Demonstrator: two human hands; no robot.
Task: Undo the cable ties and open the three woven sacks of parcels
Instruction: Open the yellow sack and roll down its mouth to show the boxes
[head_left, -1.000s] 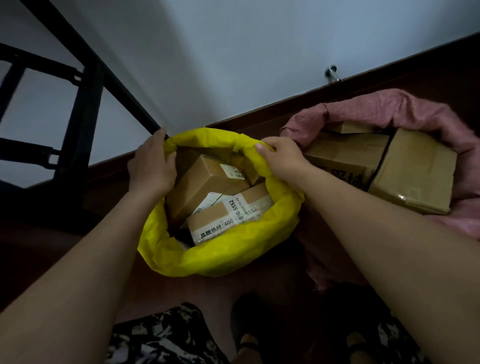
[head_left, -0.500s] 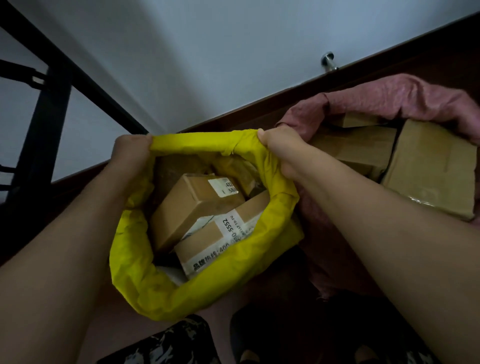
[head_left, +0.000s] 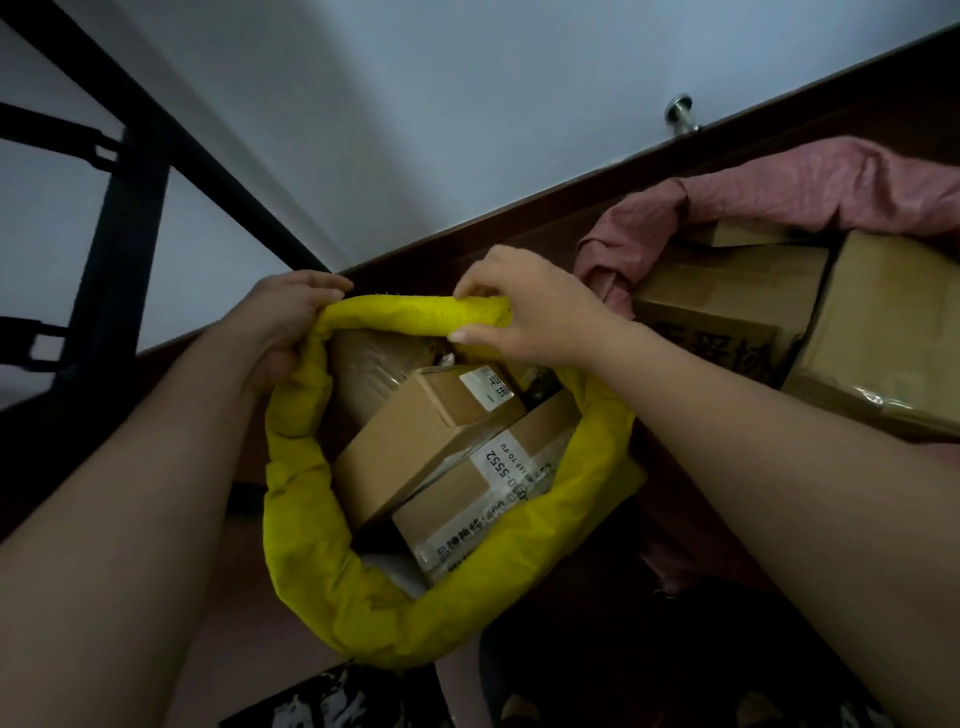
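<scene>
A yellow woven sack (head_left: 311, 545) stands open in the middle of the head view, its rim rolled down into a thick band. Cardboard parcels (head_left: 415, 436) with white labels fill it. My left hand (head_left: 280, 322) grips the rim at its far left corner. My right hand (head_left: 524, 306) pinches the far rim with fingers over the rolled edge. To the right a pink woven sack (head_left: 810, 192) also lies open, with larger cardboard boxes (head_left: 878, 332) showing inside. No cable tie or third sack is visible.
A dark wooden skirting board (head_left: 571, 218) runs behind the sacks below a pale wall, with a metal door stop (head_left: 680, 111) on it. A black metal frame (head_left: 119, 218) stands at the left. My patterned clothing (head_left: 322, 696) and feet are at the bottom edge.
Both hands have shifted along the yellow sack's rim to its far edge, the right hand moving inward and rolling the rim down. The view has tilted closer over the sack.
</scene>
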